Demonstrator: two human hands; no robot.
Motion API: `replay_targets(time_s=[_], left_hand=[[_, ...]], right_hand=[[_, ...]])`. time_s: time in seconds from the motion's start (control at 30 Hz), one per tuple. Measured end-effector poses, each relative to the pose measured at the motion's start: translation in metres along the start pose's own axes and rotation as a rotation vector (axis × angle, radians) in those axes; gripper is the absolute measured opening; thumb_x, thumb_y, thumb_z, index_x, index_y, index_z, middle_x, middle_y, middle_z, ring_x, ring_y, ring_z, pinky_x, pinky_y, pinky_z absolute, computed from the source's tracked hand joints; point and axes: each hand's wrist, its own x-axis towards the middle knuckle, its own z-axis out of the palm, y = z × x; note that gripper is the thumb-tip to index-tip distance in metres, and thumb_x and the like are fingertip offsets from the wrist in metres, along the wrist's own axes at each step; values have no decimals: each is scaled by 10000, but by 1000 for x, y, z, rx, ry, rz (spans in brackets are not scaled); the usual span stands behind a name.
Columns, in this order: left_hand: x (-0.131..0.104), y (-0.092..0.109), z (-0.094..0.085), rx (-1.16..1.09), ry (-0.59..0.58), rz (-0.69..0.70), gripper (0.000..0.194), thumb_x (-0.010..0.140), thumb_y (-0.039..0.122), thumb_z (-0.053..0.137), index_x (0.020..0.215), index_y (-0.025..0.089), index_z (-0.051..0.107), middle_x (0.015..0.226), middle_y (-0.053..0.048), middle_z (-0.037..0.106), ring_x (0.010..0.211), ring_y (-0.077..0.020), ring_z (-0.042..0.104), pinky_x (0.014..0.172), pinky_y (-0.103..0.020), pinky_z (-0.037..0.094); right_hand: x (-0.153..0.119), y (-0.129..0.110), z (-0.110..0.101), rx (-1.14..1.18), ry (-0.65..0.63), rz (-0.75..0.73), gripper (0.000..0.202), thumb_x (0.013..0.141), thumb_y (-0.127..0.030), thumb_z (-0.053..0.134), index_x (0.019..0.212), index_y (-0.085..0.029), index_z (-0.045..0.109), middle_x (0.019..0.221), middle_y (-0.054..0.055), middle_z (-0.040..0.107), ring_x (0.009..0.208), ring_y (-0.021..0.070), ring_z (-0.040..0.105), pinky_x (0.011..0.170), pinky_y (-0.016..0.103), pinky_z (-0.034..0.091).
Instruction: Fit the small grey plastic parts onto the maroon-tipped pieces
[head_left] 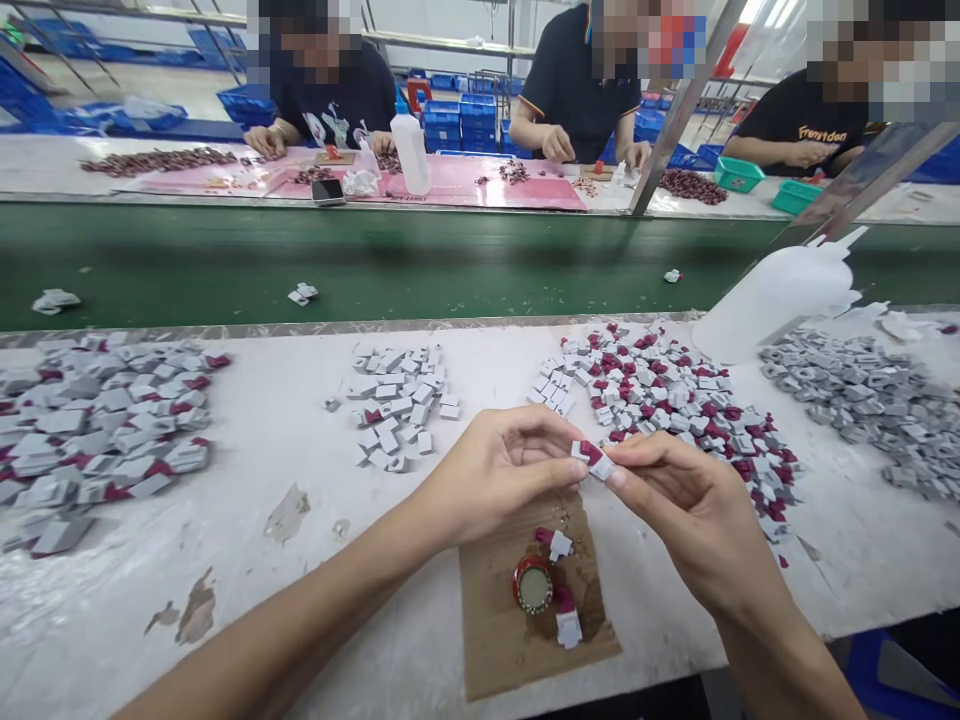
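Observation:
Above a brown cardboard piece [487, 640], a small grey and maroon plastic part [592, 458] is pinched between both hands. My left hand [510, 465] grips its left end with thumb and fingertips. On the other end, the thumb and forefinger of my right hand [675, 500] are closed. Below them on the cardboard stands a small round red-rimmed cap [534, 585] with pale contents. Beside it lie two grey and maroon parts, one upper [559, 545] and one lower [568, 628]. Wet-looking dark stains mark the cardboard.
Piles of parts lie at the left [97, 430], middle [397, 400] and right [675, 400], with a grey pile [862, 400] farther right. A white bottle [780, 295] leans near a metal post. Across the green conveyor belt [450, 260], several people work by hand.

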Motion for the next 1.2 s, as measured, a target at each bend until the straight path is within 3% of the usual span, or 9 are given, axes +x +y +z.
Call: replay_targets(time_s=[0.2, 0.33, 0.43, 0.57, 0.7, 0.83, 1.03, 1.13, 1.2], left_hand=[[-4, 4, -2, 180, -22, 79, 186, 902, 340, 876, 1023, 210, 819, 986, -64, 837, 947, -241, 782, 891, -380, 625], [6, 12, -14, 502, 66, 118, 176, 939, 364, 802, 1053, 233, 824, 1098, -76, 838, 947, -259, 762, 852, -389, 598], [29, 23, -32, 659, 255, 116, 169, 964, 367, 751, 1045, 228, 801, 1105, -86, 836, 949, -275, 758, 810, -387, 587], [81, 34, -63, 743, 492, 41, 85, 971, 260, 716, 1035, 206, 731, 1097, -122, 825, 1010, -306, 759, 863, -425, 591], [140, 38, -93, 825, 601, -80, 57, 1013, 208, 722, 1064, 182, 725, 1106, -126, 808, 1080, -305, 758, 972, -473, 600], [182, 37, -120, 880, 658, -211, 289, 1085, 366, 740, 1297, 171, 735, 1310, -114, 758, 1160, -273, 749, 1023, -500, 641], [194, 29, -139, 858, 721, -272, 351, 1090, 390, 738, 1378, 191, 716, 1418, -124, 720, 1210, -281, 736, 1036, -512, 646], [188, 33, -137, 823, 792, -221, 255, 1029, 256, 770, 1262, 160, 734, 1320, -153, 738, 1294, -346, 692, 1135, -570, 563], [179, 41, -128, 787, 854, -156, 300, 959, 158, 757, 1254, 154, 706, 1357, -207, 696, 1417, -420, 601, 1212, -618, 461]], right_hand=[[-3, -6, 7, -64, 4, 9, 208, 944, -440, 903, 949, -243, 836, 939, 51, 857, 907, 231, 854, 811, 304, 707], [20, -9, -1, -340, -45, 18, 306, 983, -531, 802, 1026, -229, 834, 1040, 88, 877, 981, 269, 854, 874, 384, 710], [70, -11, -20, -538, 57, 30, 247, 1018, -428, 777, 1133, -215, 827, 1144, 104, 860, 1084, 283, 826, 1002, 458, 678], [171, -3, -52, -745, 279, 119, 306, 1078, -358, 769, 1329, -184, 745, 1328, 111, 779, 1153, 274, 778, 1021, 508, 656], [269, 16, -68, -886, 401, 228, 392, 1093, -386, 757, 1440, -214, 698, 1476, 123, 707, 1227, 293, 747, 1023, 518, 656], [330, 36, -72, -941, 414, 309, 397, 1090, -385, 761, 1444, -217, 696, 1481, 123, 705, 1230, 294, 747, 1023, 517, 655], [348, 58, -74, -934, 289, 237, 353, 1101, -386, 744, 1416, -228, 714, 1477, 123, 710, 1219, 281, 748, 1026, 502, 654], [344, 54, -70, -880, 226, 137, 366, 1099, -388, 748, 1422, -219, 709, 1463, 121, 716, 1209, 282, 752, 1018, 506, 658], [337, 42, -61, -825, 190, 54, 371, 1098, -392, 751, 1420, -214, 708, 1450, 119, 721, 1196, 280, 756, 1004, 502, 663]])
